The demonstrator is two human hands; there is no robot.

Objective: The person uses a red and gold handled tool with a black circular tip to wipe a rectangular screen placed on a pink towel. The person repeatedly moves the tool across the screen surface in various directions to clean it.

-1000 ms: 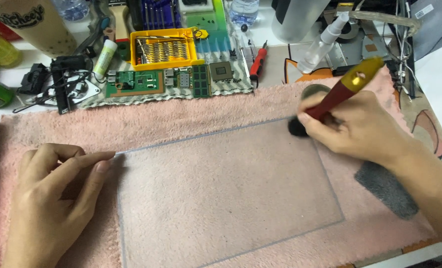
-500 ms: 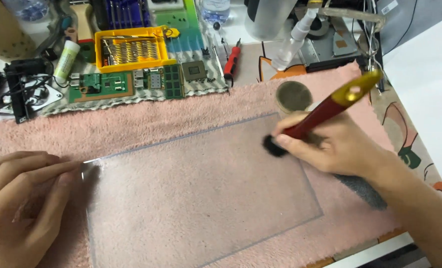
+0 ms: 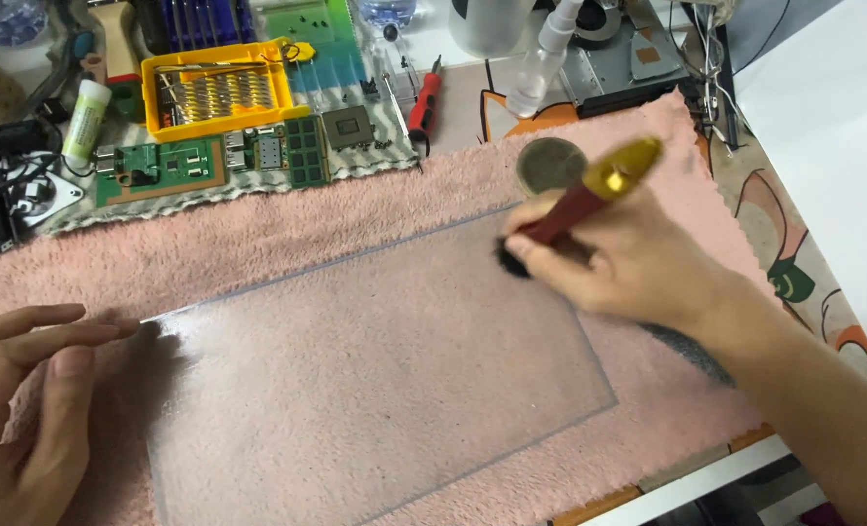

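Clear plastic sheet [image 3: 375, 375] lies lengthwise across the pink towel [image 3: 356, 219]; your right hand [image 3: 628, 268] pinches the red brush [image 3: 589, 195] at its far-right corner; left hand [image 3: 24, 390], fingers [image 3: 73, 331] pressed together, pins its near-left corner.

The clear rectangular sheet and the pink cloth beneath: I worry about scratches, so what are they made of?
The clear rectangular sheet looks like glossy rigid plastic or glass; the cloth shows through it. The pink cloth looks like soft fluffy fleece or microfibre, with a fuzzy nap.

A red-and-gold-handled brush [image 3: 589, 190] tilts bristles-down on a clear rectangular sheet [image 3: 375, 360] lying flat on pink towel.
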